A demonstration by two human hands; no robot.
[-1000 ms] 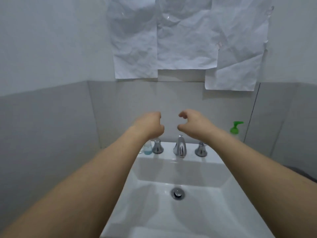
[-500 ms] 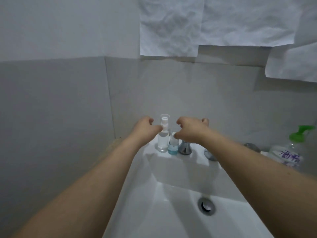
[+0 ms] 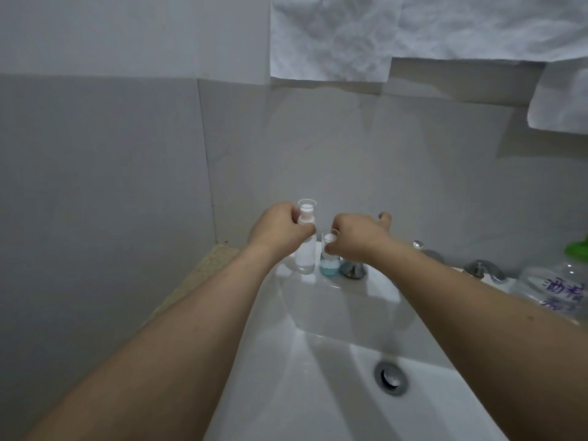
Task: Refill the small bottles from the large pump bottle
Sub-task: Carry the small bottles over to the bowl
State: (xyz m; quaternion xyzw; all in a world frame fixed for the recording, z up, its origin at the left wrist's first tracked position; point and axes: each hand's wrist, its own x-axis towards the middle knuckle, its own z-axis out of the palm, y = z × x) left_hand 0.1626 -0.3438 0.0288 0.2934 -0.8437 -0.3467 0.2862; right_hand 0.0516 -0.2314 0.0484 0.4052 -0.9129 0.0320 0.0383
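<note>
On the back ledge of the white sink (image 3: 318, 393), the left hand (image 3: 280, 232) grips the taller clear small bottle (image 3: 306, 249) while the right hand (image 3: 358, 238) pinches the shorter bottle with blue liquid (image 3: 329, 265). The large pump bottle (image 3: 563, 284) stands far right.

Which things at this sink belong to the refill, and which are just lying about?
For the job:
- tall clear small bottle, left hand at it
- short small bottle with blue liquid, right hand at it
- large pump bottle, far right, untouched

Just there:
- tap handles
- sink and drain
- paper sheets on the wall
</note>
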